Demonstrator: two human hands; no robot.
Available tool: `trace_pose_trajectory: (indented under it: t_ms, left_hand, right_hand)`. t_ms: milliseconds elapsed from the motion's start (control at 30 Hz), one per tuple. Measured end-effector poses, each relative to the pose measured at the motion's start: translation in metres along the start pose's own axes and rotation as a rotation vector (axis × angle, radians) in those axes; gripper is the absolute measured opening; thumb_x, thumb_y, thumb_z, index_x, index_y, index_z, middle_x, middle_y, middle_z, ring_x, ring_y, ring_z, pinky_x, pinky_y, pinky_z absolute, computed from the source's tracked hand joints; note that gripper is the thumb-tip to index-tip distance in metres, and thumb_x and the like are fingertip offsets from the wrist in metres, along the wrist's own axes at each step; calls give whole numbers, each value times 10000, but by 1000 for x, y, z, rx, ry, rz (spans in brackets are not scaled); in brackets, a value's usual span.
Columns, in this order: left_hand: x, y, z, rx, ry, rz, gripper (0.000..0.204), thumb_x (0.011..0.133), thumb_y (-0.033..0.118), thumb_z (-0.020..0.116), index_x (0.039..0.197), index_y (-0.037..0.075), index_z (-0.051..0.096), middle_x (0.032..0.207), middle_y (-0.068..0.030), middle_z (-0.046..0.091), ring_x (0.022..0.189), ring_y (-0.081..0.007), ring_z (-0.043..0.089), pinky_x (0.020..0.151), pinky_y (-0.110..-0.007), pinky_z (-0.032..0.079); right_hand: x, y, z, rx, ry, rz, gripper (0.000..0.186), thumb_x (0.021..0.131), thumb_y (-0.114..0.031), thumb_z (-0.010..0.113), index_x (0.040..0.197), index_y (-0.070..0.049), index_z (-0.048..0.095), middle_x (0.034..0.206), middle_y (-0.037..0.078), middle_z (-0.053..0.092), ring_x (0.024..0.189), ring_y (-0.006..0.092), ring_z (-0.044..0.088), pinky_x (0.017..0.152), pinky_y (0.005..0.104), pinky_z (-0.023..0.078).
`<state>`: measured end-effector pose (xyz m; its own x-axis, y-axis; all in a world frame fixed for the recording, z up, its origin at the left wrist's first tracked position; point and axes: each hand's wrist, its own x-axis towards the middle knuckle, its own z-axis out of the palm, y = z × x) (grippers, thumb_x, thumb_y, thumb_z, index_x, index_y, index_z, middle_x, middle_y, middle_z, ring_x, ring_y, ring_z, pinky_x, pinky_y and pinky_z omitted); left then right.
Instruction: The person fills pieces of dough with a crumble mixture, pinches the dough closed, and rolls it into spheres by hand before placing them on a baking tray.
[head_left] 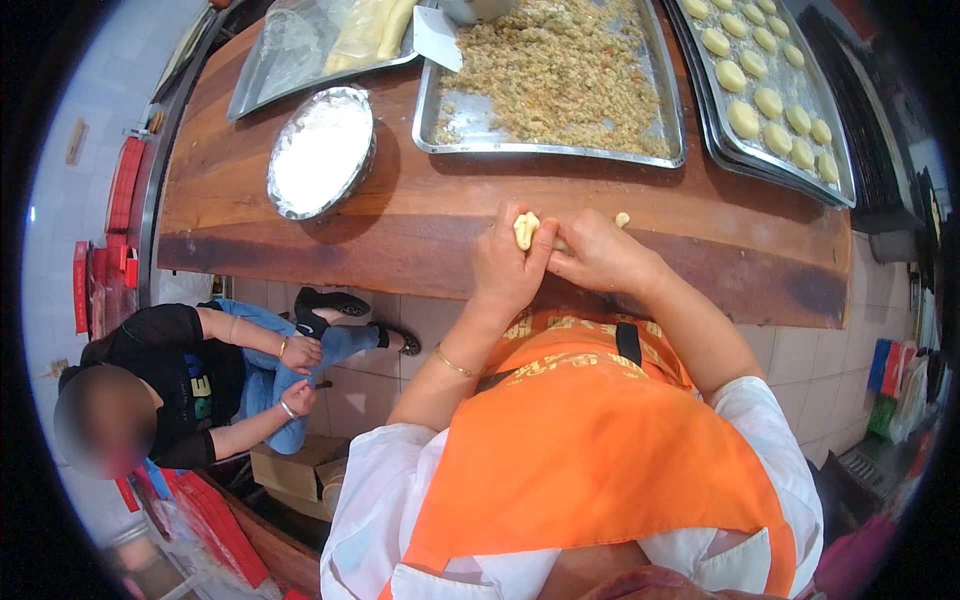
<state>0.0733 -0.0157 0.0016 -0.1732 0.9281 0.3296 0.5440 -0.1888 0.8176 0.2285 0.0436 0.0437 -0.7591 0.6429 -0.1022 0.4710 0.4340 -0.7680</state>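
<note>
Over the near edge of the wooden table, my two hands are close together, thumbs almost meeting. My left hand [508,262] is closed around a piece of pale yellow dough [526,230], which bulges out above the thumb. The fingers of my right hand [612,258] are curled in beside it, closed on dough too; a little pale dough shows between the hands. A small dough end [622,219] pokes out past the right knuckles; whether it joins the rest is hidden.
A foil-lined bowl of white flour [320,152] stands at the left. Behind are a tray of crumbly brown filling [560,75], a tray with plastic-covered dough [350,40], and stacked trays with round dough pieces [768,103] at the right. A seated person [200,370] is at the left.
</note>
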Motion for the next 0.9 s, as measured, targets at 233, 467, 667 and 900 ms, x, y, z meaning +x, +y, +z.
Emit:
trace_pose_trajectory:
  t_ms: [233, 467, 667, 900]
  left_hand:
    - [4, -10, 10, -144, 11, -198, 225, 956, 250, 661, 965, 40, 580, 734, -127, 638, 659, -264, 638, 612, -373, 494]
    - [16, -30, -28, 464, -53, -292, 424, 900, 368, 712, 1120, 17, 624, 1093, -225, 638, 998, -370, 642, 811, -454, 513]
    - [-1, -9, -29, 27, -205, 160, 392, 936, 30, 563, 1326, 29, 599, 1391, -208, 545, 1327, -349, 499, 1093, -435, 402]
    - [-14, -12, -13, -359, -318, -311, 245, 933, 28, 619, 1172, -10, 656, 1089, -121, 667, 925, -187, 659, 815, -285, 534]
  right_hand:
    - [-15, 25, 23, 513, 13, 81, 199, 903, -198, 631, 945, -4, 641, 799, 56, 670, 740, 183, 627, 680, 333, 492]
    - [-24, 44, 15, 625, -56, 188, 356, 1003, -285, 552, 1204, 5, 596, 999, 22, 604, 891, 117, 541, 793, 284, 470]
    - [-13, 48, 19, 533, -95, 106, 365, 988, -278, 608, 1211, 11, 599, 983, 70, 666, 890, 141, 596, 789, 315, 498]
    - [-13, 30, 5, 265, -95, 348, 257, 945, -223, 660, 1100, -18, 664, 1019, 157, 695, 881, 229, 655, 757, 358, 518]
